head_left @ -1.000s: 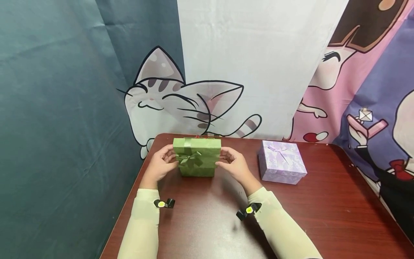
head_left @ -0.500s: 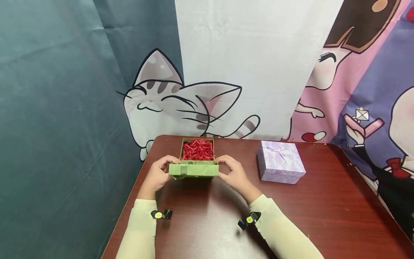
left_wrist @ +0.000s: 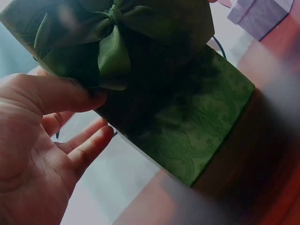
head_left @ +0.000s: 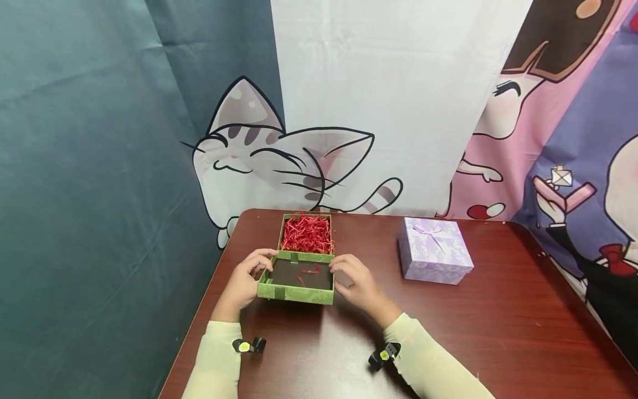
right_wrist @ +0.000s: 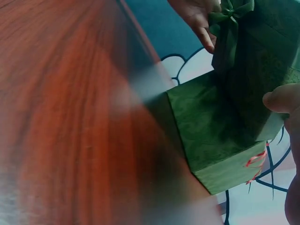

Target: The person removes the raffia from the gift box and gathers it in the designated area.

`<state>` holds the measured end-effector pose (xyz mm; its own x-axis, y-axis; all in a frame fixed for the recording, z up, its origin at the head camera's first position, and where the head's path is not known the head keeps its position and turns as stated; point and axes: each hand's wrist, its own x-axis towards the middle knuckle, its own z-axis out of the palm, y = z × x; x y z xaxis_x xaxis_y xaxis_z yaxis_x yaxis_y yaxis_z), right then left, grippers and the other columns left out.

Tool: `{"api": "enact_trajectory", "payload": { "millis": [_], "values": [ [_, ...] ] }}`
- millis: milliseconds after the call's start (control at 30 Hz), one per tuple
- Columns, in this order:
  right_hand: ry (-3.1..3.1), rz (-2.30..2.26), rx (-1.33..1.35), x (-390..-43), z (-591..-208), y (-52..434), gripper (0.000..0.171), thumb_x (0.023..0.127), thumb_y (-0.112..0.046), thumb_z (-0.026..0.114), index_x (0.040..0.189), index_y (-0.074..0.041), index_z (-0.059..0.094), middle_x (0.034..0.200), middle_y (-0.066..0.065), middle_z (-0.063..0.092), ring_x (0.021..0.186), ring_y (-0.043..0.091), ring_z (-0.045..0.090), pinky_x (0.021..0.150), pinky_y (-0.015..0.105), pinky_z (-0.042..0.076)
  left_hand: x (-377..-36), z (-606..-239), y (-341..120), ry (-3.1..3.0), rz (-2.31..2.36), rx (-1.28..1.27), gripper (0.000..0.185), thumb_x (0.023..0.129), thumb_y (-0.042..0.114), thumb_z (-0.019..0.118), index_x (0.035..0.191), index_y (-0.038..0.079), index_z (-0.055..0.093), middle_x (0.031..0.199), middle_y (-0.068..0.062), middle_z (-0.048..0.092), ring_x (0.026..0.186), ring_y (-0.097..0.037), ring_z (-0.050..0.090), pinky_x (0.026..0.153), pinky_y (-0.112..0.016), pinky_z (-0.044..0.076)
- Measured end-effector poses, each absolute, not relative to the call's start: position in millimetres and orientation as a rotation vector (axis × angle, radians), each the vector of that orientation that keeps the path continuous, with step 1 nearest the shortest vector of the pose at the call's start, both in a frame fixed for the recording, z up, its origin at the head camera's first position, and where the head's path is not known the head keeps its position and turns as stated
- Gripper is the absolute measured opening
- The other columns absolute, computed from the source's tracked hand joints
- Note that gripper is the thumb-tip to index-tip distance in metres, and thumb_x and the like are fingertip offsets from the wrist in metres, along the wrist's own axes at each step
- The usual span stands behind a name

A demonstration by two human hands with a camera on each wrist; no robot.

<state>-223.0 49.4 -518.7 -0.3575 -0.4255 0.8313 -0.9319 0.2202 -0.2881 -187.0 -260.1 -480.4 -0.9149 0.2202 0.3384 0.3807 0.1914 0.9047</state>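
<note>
Left hand (head_left: pixel 242 284) fingers (head_left: pixel 262 256) curled round the left edge of a square green patterned cardboard lid (head_left: pixel 298 280), thumb pressed beside its green ribbon bow (left_wrist: pixel 107 35) on the underside in the left wrist view. Right hand (head_left: pixel 358 282) fingers (head_left: pixel 341 265) pinch the lid's right edge. Lid is turned over, dark inside facing up with a couple of red shreds in it, held just above the bench, tilted, its far edge right at the near rim of the open green cardboard box (head_left: pixel 305 235). Box sits at the far left of the dark red-brown wooden bench (head_left: pixel 498 332), filled with red shredded paper (head_left: pixel 306 234). A lilac square gift box with a ribbon bow (head_left: pixel 435 250), closed, stands well apart to the right. Cartoon cat backdrop cloth (head_left: pixel 279 160) hangs behind the bench.
</note>
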Motion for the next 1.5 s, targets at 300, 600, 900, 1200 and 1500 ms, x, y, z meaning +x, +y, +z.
{"api": "enact_trajectory", "payload": {
  "millis": [300,600,900,1200,1500],
  "values": [
    [-1.853,0.984,1.326,-218,-531,46,0.033,0.063,0.009,0.071,0.093,-0.002,0.065,0.101,0.016,0.065,0.099,0.027,0.061,0.094,0.034,0.05,-179,-493,-264,-2.3,-1.782,-0.631,0.038,0.063,-0.005,0.088,0.089,0.003,0.061,0.119,-0.019,0.056,0.114,-0.038,0.055,0.103,-0.022,0.043],
    [-1.914,0.884,1.368,-226,-553,49,0.028,0.067,0.011,0.067,0.091,-0.004,0.068,0.097,0.012,0.066,0.095,0.023,0.062,0.092,0.029,0.052,-194,-531,-270,-2.59,-1.497,-0.603,0.038,0.065,-0.012,0.079,0.086,0.015,0.063,0.121,-0.007,0.061,0.118,-0.022,0.051,0.094,-0.04,0.043],
    [-2.099,0.845,1.406,-231,-563,57,0.021,0.072,0.006,0.072,0.088,-0.008,0.071,0.1,0.006,0.066,0.098,0.019,0.06,0.092,0.027,0.051,-201,-547,-270,-2.769,-1.341,-0.592,0.053,0.063,-0.023,0.055,0.081,0.027,0.059,0.134,-0.002,0.056,0.125,-0.024,0.05,0.081,-0.034,0.045],
    [-2.134,0.79,1.455,-234,-565,55,0.024,0.069,0.006,0.074,0.086,-0.011,0.073,0.1,0.006,0.064,0.099,0.019,0.058,0.091,0.028,0.05,-207,-554,-269,-2.792,-1.284,-0.628,0.044,0.067,-0.02,0.054,0.073,0.024,0.055,0.133,-0.002,0.057,0.121,-0.022,0.052,0.084,-0.037,0.043],
    [-2.15,0.763,1.48,-232,-566,54,0.024,0.07,0.007,0.072,0.088,-0.01,0.075,0.099,0.005,0.064,0.098,0.018,0.058,0.088,0.028,0.051,-208,-555,-268,-2.73,-1.255,-0.606,0.032,0.078,-0.013,0.062,0.076,0.019,0.06,0.128,0.0,0.06,0.118,-0.025,0.054,0.086,-0.04,0.046]
  ]
}}
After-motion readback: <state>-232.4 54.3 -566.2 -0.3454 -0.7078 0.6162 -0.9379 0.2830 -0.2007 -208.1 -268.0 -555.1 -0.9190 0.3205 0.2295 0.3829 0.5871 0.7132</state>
